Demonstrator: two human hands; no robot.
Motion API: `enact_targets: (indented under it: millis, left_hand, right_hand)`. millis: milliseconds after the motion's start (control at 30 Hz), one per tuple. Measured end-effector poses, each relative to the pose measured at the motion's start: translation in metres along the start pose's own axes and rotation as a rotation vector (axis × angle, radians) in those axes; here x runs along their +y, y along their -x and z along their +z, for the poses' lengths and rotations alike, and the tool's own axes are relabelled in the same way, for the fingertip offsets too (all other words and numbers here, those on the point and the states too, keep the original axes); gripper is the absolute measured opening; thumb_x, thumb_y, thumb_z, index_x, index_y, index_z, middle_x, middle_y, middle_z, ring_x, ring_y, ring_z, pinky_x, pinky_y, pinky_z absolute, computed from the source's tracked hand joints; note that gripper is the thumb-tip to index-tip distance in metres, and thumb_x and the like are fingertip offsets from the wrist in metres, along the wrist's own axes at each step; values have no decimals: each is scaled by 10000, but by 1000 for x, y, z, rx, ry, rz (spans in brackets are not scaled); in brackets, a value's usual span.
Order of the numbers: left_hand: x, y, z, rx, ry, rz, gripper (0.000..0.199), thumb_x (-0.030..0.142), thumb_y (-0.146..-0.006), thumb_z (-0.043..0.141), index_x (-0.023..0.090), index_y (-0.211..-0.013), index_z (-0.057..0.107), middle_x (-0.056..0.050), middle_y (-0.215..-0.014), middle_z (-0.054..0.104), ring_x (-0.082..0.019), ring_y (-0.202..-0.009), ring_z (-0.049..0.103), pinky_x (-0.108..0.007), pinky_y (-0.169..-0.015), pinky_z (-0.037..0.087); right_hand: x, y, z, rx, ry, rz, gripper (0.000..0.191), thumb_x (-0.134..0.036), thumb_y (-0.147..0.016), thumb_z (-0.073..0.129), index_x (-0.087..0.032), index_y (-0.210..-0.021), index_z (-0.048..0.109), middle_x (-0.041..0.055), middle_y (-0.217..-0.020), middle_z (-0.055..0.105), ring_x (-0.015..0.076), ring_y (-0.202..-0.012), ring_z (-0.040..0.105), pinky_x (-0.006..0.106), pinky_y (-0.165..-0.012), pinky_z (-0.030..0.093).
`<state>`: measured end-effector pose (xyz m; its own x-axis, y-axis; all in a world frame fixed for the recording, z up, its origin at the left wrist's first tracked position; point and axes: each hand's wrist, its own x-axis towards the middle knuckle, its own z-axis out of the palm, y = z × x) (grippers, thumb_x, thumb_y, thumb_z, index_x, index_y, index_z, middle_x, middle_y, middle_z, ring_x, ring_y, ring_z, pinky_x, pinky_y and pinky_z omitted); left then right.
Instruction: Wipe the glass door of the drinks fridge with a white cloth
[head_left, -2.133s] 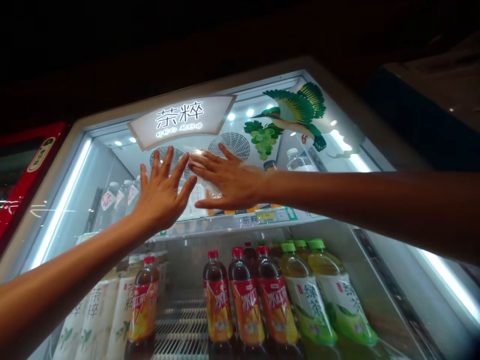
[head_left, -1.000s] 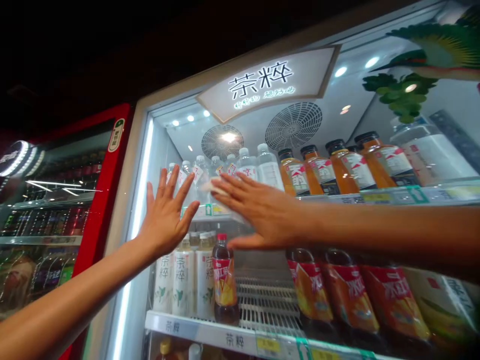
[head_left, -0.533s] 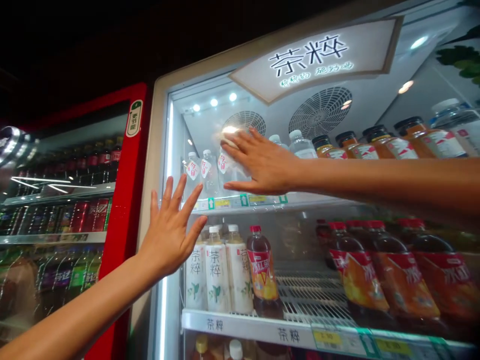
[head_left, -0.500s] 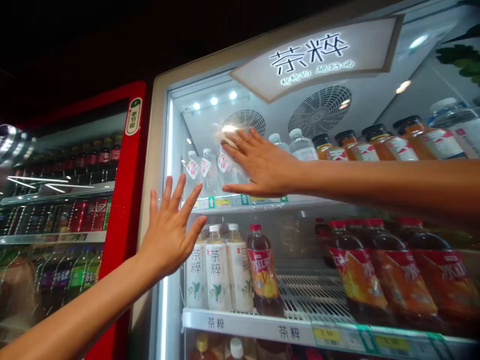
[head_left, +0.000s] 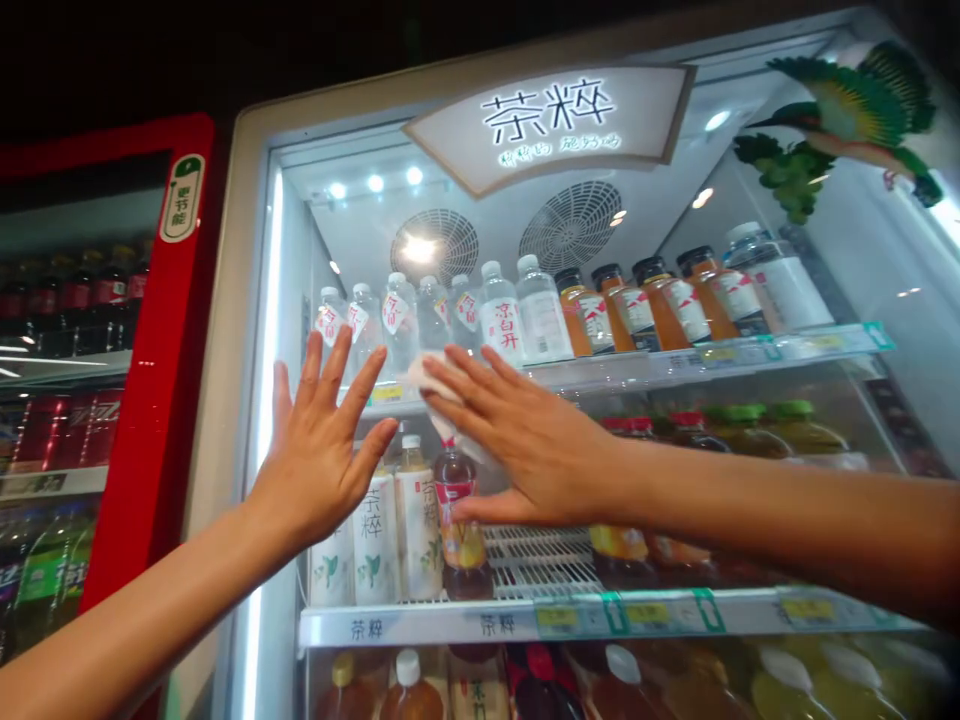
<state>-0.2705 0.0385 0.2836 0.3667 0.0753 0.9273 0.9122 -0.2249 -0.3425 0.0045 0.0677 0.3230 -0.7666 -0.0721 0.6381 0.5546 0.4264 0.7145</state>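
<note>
My left hand (head_left: 322, 445) is raised with its fingers spread, flat to the glass door (head_left: 517, 385) of a lit drinks fridge. No object shows in it. To its right, my right hand (head_left: 525, 440) lies flat over a white cloth (head_left: 429, 375), pressing it to the glass; the cloth pokes out past the fingertips, and its rest is hidden under the palm. Whether it is fabric or paper I cannot tell. Behind the glass, near the right thumb, stands a red-capped bottle of dark tea (head_left: 459, 520). White-labelled bottles (head_left: 375, 530) stand behind my left wrist.
A pale frame (head_left: 206, 420) borders the fridge on the left. Beyond it stands a red-framed fridge (head_left: 139, 420) with bottles and cans. A lettered sign (head_left: 555, 125) spans the top, and a bird decoration (head_left: 862, 120) is at the upper right. Water bottles (head_left: 501, 310) line the upper shelf.
My right hand and the cloth have slid down the glass from the upper shelf's height. The view has shifted right, showing the bird decoration. My left hand stays spread at the glass.
</note>
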Motion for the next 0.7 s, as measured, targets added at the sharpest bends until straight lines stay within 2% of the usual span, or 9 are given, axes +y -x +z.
enact_targets:
  millis: [67, 167, 233, 400, 500, 600, 700]
  left_hand:
    - [19, -6, 5, 3, 12, 19, 688, 515, -1054, 345, 525, -1633, -27, 49, -1788, -12, -317, -1647, -42, -706, -1300, 8]
    - [54, -22, 15, 3, 29, 35, 698, 509, -1053, 351, 523, -1633, -38, 59, -1788, -24, -307, -1648, -53, -688, -1306, -12]
    - [80, -35, 23, 1, 48, 52, 710, 506, -1050, 364, 514, -1635, -39, 56, -1788, -28, -307, -1647, -60, -679, -1309, -23]
    - [151, -72, 48, 19, 92, 96, 709, 513, -1047, 367, 481, -1649, -6, 26, -1790, -11, -322, -1647, -51, -689, -1302, -17]
    - [188, -90, 59, 27, 92, 102, 701, 522, -1049, 353, 465, -1655, 5, 10, -1791, -5, -317, -1646, -70, -684, -1300, -30]
    - [218, -104, 67, 37, 85, 97, 695, 538, -1049, 337, 461, -1656, 8, 8, -1792, -4, -316, -1644, -79, -672, -1301, -46]
    - [242, -113, 73, 42, 70, 114, 711, 551, -1041, 354, 460, -1657, 11, 14, -1791, 5, -322, -1646, -61, -650, -1307, -58]
  right_hand:
    - [5, 31, -5, -24, 10, -35, 1009, -868, -915, 354, -169, -1639, 283, 139, -1749, 186, 305, -1639, 81, 580, -1334, 134]
    - [43, 68, -22, 24, 61, 179, 984, -838, -943, 321, -174, -1661, 210, 152, -1757, 141, 343, -1637, 51, 651, -1311, 95]
    - [67, 89, -35, 45, 74, 256, 992, -832, -941, 336, -183, -1671, 166, 152, -1762, 116, 360, -1636, 24, 679, -1299, 88]
    - [93, 138, -57, -57, 57, 116, 1001, -861, -916, 360, -218, -1668, 205, 108, -1766, 132, 305, -1643, 13, 598, -1329, 96]
    - [116, 166, -69, -27, 84, 212, 1009, -856, -928, 316, -196, -1676, 171, 131, -1764, 125, 334, -1639, 40, 649, -1312, 79]
    - [136, 200, -79, 13, 97, 269, 1035, -850, -928, 338, -176, -1683, 120, 155, -1763, 100, 351, -1637, 12, 674, -1299, 90]
    - [152, 232, -87, -21, 81, 146, 1042, -843, -920, 397, -205, -1688, 98, 130, -1766, 98, 325, -1639, -6, 645, -1311, 116]
